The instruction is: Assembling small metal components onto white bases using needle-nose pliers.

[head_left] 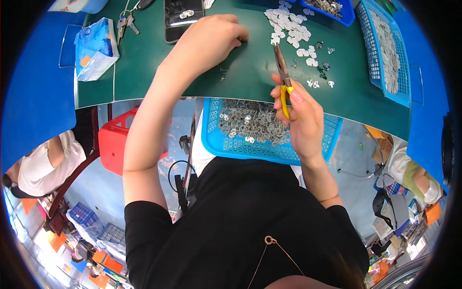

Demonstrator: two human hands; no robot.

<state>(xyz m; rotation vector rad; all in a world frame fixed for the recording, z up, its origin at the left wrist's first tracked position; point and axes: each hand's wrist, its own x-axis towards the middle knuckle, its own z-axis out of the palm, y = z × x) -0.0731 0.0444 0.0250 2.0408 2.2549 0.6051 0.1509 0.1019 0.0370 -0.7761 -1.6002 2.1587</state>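
Observation:
My right hand (305,113) is wrapped round a pair of needle-nose pliers (282,67) with yellow handles. The pliers' tips point away from me, at the near edge of a spread of small flat white pieces (288,24); whether they grip one I cannot tell. Over the green table, my left hand (211,41) is closed with its fingers curled, and what they hold, if anything, is hidden. A small metal part (223,73) lies below that wrist. Several small metal parts (322,72) lie loose to the right of the pliers.
A blue basket (269,156) of small metal parts rests on my lap. Another blue basket (403,86) with pale flat pieces stands at the right, near a dark blue bin (346,20). A phone (177,31), keys (122,26) and a tissue pack (98,50) lie left. A red stool (113,144) stands below.

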